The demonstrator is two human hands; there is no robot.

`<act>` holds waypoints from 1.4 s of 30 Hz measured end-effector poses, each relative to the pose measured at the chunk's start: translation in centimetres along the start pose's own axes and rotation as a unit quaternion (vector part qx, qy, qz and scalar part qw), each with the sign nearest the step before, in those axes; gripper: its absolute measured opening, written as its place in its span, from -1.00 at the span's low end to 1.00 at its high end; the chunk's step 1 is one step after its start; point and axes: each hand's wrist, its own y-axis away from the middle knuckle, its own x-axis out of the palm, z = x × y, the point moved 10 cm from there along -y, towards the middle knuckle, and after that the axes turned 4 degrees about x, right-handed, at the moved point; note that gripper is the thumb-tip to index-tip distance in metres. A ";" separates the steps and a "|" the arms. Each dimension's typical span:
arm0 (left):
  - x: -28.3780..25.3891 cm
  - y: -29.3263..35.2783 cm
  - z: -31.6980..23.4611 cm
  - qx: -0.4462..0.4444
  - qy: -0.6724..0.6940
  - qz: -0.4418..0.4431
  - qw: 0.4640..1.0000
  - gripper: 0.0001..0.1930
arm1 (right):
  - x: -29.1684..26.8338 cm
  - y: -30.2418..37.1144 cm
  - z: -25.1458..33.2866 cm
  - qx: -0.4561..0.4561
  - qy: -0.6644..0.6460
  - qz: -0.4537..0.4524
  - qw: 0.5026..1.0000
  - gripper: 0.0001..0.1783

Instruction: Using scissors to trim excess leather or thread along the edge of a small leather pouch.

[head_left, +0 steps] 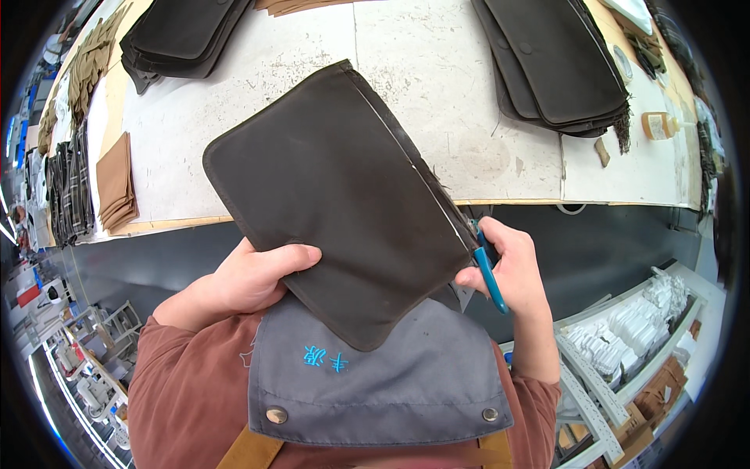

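A dark brown fabric panel (305, 180) with rounded corners is held up in front of me, tilted, its raw edge with a pale strip facing right. My left hand (262, 270) grips its lower left side, thumb on top and fingers hidden beneath. At the panel's lower right edge my right hand (506, 262) is closed around small scissors with a teal handle (490, 277). The scissor blades lie along the raw edge and are mostly hidden, so I cannot tell whether they are cutting.
Stacks of similar dark panels lie on the white worktable, one at the far left (176, 35) and one at the far right (551, 66). Folded brown cloth (117, 184) sits at the left edge. A small bottle of amber liquid (658, 126) lies at the right. White bundles (625, 328) fill a rack below right.
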 end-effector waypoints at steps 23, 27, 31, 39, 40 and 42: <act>-0.1 -0.3 0.2 0.002 -0.039 0.017 0.999 -0.64 | -0.7 -1.5 1.1 0.019 0.094 0.024 0.995 -0.29; -0.3 -0.5 0.1 0.004 -0.036 0.018 0.999 -0.65 | -0.5 -1.7 0.9 0.026 0.085 0.024 0.996 -0.29; -0.1 -0.4 0.2 0.004 -0.039 0.017 0.999 -0.65 | -0.5 -1.6 0.7 0.025 0.047 0.019 0.998 -0.30; -0.5 -0.6 0.2 -0.002 -0.041 0.011 0.999 -0.63 | -0.3 -1.5 0.8 0.008 0.021 0.013 1.000 -0.32; -0.5 -0.6 0.2 -0.001 -0.042 0.011 0.999 -0.63 | -0.2 -1.5 0.6 0.016 0.011 0.019 1.000 -0.31; -0.5 -0.6 0.3 0.000 -0.040 0.014 0.999 -0.63 | 0.0 -1.5 0.4 0.022 0.001 0.026 0.999 -0.30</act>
